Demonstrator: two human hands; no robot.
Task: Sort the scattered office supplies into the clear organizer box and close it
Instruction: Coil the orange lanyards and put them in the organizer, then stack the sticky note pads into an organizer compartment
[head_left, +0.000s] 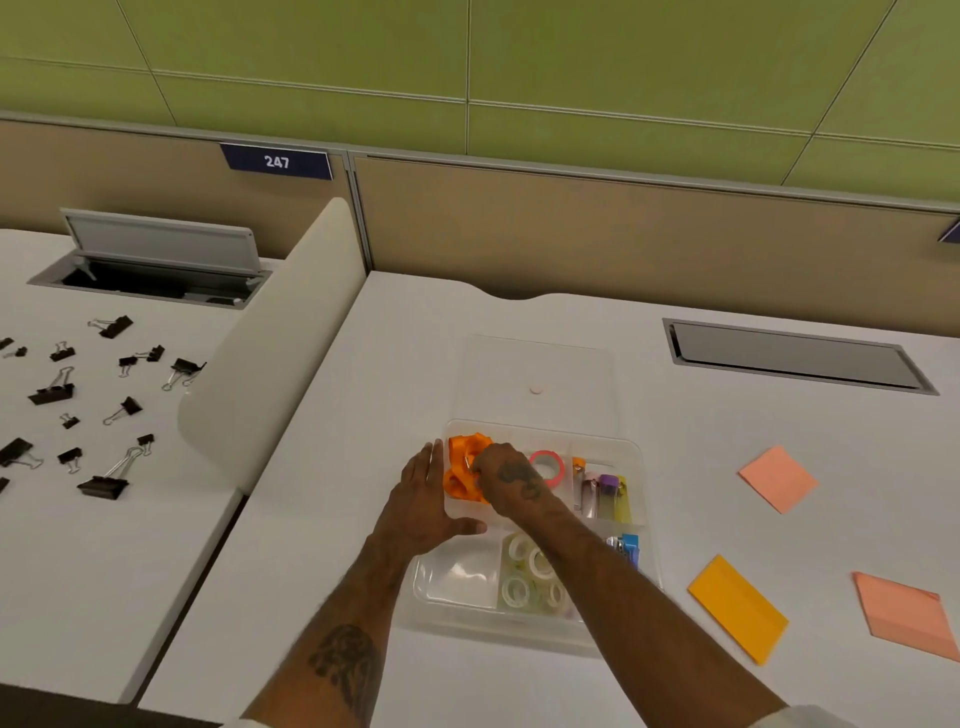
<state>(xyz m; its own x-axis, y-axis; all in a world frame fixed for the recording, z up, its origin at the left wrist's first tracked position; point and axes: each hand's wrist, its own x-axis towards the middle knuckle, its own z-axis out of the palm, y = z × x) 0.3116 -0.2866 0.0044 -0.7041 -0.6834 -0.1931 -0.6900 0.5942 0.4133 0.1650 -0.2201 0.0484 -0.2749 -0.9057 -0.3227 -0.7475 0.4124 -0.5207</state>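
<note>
My left hand (423, 501) lies flat, fingers straight and together, against the clear organizer box (645, 470) mid-desk — my right hand (506, 480) pinches the orange scissors (460, 457) in its far-left compartment

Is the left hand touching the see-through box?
Touching. The head view shows the left hand flat against the left wall of the box, with its thumb lying across the rim.
</note>
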